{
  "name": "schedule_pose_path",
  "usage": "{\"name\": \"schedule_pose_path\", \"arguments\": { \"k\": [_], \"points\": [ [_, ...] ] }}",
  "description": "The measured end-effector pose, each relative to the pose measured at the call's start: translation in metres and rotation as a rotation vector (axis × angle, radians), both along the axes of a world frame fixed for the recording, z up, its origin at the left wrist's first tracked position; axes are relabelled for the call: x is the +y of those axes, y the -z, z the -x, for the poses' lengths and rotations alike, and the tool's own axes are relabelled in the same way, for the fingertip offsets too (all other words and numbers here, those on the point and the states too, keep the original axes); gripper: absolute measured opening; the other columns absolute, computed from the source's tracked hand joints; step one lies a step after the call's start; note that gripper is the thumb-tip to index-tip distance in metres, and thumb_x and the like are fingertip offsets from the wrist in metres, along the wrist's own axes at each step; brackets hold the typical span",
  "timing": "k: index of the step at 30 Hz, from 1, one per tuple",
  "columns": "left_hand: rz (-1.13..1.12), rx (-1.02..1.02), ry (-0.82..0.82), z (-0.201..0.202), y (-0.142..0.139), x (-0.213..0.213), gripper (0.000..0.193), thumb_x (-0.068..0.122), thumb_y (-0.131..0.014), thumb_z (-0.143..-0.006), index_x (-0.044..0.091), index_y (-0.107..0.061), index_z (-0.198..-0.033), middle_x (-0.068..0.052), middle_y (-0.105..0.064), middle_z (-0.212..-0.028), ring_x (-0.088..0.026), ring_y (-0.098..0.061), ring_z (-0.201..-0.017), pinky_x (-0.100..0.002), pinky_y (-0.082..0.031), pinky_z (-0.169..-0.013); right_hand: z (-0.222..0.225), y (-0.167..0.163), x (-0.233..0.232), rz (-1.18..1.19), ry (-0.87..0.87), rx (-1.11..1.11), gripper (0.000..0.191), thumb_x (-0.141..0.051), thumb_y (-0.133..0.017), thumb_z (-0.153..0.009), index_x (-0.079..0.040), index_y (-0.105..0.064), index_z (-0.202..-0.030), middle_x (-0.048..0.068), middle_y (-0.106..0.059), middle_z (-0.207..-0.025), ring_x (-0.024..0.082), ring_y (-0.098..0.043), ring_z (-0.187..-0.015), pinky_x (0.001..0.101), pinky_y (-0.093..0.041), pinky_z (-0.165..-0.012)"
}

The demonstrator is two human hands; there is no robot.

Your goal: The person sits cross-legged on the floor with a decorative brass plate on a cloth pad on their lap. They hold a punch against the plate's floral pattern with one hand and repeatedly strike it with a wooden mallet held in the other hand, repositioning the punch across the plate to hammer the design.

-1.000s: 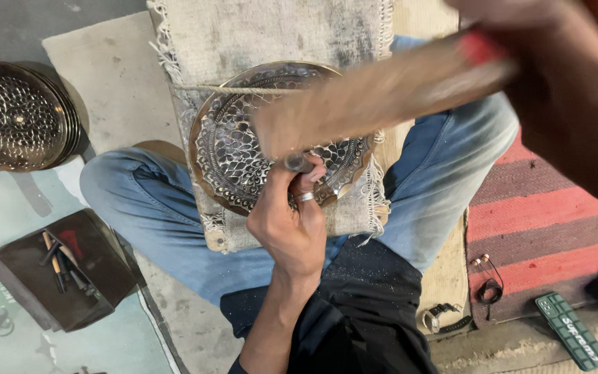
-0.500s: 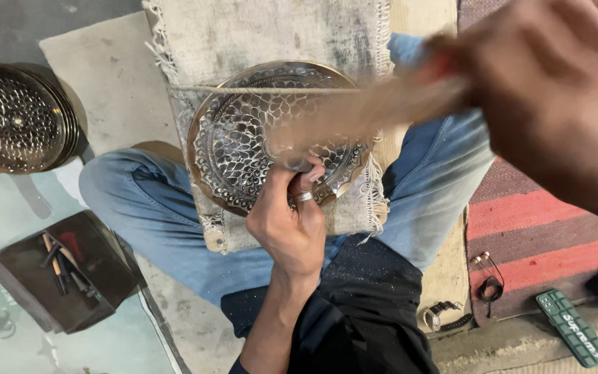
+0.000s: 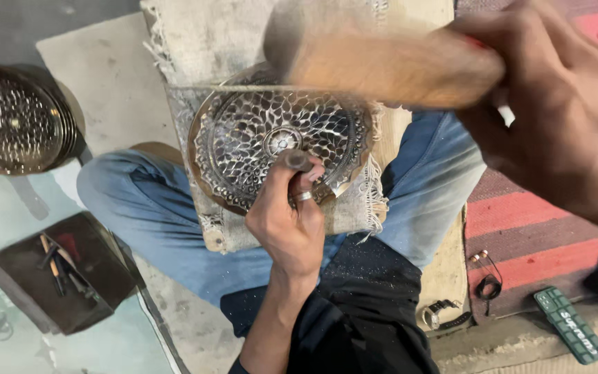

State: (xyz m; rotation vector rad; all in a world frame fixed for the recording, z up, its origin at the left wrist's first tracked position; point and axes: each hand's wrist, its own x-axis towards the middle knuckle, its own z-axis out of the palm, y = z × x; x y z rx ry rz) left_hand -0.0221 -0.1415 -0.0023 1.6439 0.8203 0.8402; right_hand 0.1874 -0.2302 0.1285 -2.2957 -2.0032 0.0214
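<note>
Bare concrete floor is serving as the workplace, with a red striped mat (image 3: 541, 228) lying along the right side. Person is sitting cross-legged in blue jeans, dark top hanging low at the bottom of the view.

Nearest the camera: right hand (image 3: 562, 118) is looming large and blurred, fingers wrapped tight around the handle of a wooden mallet (image 3: 382, 62). Mallet head is hanging raised above the plate's upper edge, not touching anything that can be seen.

Below it: left hand (image 3: 288, 225), ring on one finger, is pinching a short metal punch (image 3: 297, 161) between thumb and fingertips. Punch is standing roughly upright, tip hidden, set near the plate's centre medallion.

Metal plate (image 3: 282, 138) is resting on a frayed pale cloth (image 3: 216, 41) over a board on the lap, between the knees. Most of the face is already showing a dense embossed leaf or scale pattern around a round centre. Judging from this, the chasing is well along; lower rim near the hand is partly covered, so what is left there cannot be told.

On the floor at left: dark shallow tray (image 3: 57, 277) holding a few small tools. At right on the mat's edge: green flat case (image 3: 572, 332), a wristwatch (image 3: 444, 317), a looped cord.

Farthest, upper left: stack of similar patterned plates (image 3: 15, 118) is sitting well apart from the lap, looking finished.
</note>
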Motion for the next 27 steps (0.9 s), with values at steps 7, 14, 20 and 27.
{"name": "schedule_pose_path", "arguments": {
  "k": [7,14,20,27],
  "points": [
    [-0.040,0.007,0.018,0.000,0.001,0.001,0.033,-0.017,-0.053,-0.086,-0.002,-0.064,-0.113,-0.011,-0.074,-0.099,-0.019,-0.076,-0.092,-0.029,-0.062,-0.081,-0.003,0.006,-0.009,0.105,0.012,-0.224,0.044,0.002,-0.082,-0.087,-0.006,-0.070,-0.129,0.009,-0.065,-0.110,0.027,-0.065,-0.099,0.0354,-0.053,-0.085],
    [-0.051,0.034,0.020,0.000,0.001,0.002,0.034,-0.018,-0.052,-0.086,-0.002,-0.066,-0.112,-0.011,-0.074,-0.097,-0.018,-0.076,-0.089,-0.029,-0.062,-0.079,0.006,-0.007,-0.001,0.067,-0.021,-0.267,0.045,-0.002,-0.082,-0.081,-0.007,-0.070,-0.124,0.009,-0.063,-0.099,0.030,-0.064,-0.096,0.0387,-0.052,-0.085],
    [-0.096,0.038,0.036,0.002,0.002,0.005,0.037,-0.017,-0.053,-0.083,-0.002,-0.065,-0.114,-0.012,-0.074,-0.097,-0.019,-0.076,-0.089,-0.030,-0.062,-0.078,0.013,-0.008,0.005,0.072,0.030,-0.194,0.043,-0.004,-0.077,-0.083,-0.004,-0.069,-0.125,0.011,-0.064,-0.101,0.029,-0.064,-0.095,0.0370,-0.054,-0.083],
    [-0.095,-0.097,0.002,-0.002,0.009,0.001,0.030,-0.017,-0.054,-0.097,0.001,-0.066,-0.118,-0.011,-0.076,-0.104,-0.019,-0.079,-0.096,-0.028,-0.069,-0.083,0.007,-0.001,-0.004,0.081,0.035,-0.321,0.044,-0.002,-0.079,-0.081,-0.005,-0.070,-0.124,0.010,-0.067,-0.095,0.029,-0.071,-0.086,0.0390,-0.057,-0.079]
  ]
}}
